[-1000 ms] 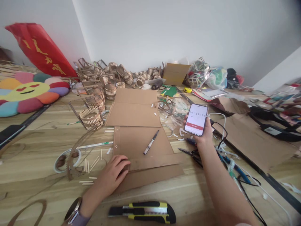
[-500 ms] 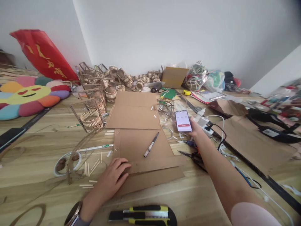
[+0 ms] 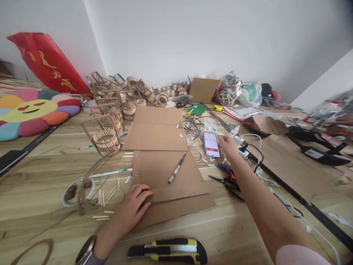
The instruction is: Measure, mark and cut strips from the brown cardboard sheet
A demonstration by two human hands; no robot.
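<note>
My left hand (image 3: 135,206) rests with its fingers slightly spread on a brown cardboard strip (image 3: 176,193), holding nothing. A phone (image 3: 211,144) with a lit screen showing digits and a red bar lies among the clutter right of the cardboard. Just right of it, apart from its edge, is my right hand (image 3: 229,146), its fingers curled in and partly hidden. A pen (image 3: 177,168) lies on the larger cardboard sheet (image 3: 154,165). Another cardboard piece (image 3: 158,129) overlaps the sheet's far end. Nearest me lies a yellow and black utility knife (image 3: 168,251).
Small slatted wooden baskets (image 3: 106,141) stand at the left and back. Scissors (image 3: 227,184) lie under my right forearm. A tape roll (image 3: 78,191) and thin sticks (image 3: 102,197) are left of my hand. White cables (image 3: 259,147) and a black headset-like strap (image 3: 317,145) lie right.
My right hand has let go of the phone and drawn slightly away to its right. The phone now lies a little lower, on the table. My left hand has stayed put.
</note>
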